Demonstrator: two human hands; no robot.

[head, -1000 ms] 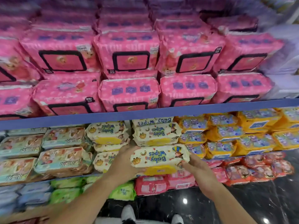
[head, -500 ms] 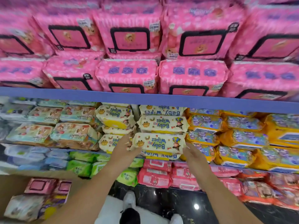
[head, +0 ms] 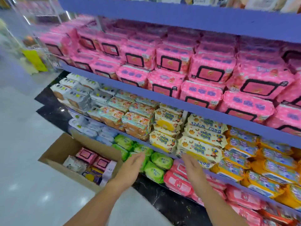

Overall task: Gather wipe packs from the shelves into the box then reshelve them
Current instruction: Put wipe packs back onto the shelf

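Observation:
A cream and yellow "Baby Wipes" pack point(head: 199, 148) lies on the stack at the middle shelf's front edge. My right hand point(head: 193, 168) hangs just below and in front of it, fingers straight, holding nothing. My left hand point(head: 132, 165) is spread flat in front of the green packs point(head: 160, 160) on the lower shelf, also free. A cardboard box point(head: 57, 152) stands on the floor at the left, with pink, white and purple wipe packs point(head: 91, 163) inside.
Blue shelves point(head: 162, 97) carry pink packs point(head: 210, 74) above and orange packs point(head: 267, 162) at the right. Pale teal and orange packs point(head: 133, 118) sit left of the cream ones. Light floor tiles stretch to the left, a black plinth runs under the shelving.
Both hands have let go of the cream Baby Wipes pack, which now lies on the shelf stack. The hands have drawn back and down. My view has swung left, showing the box.

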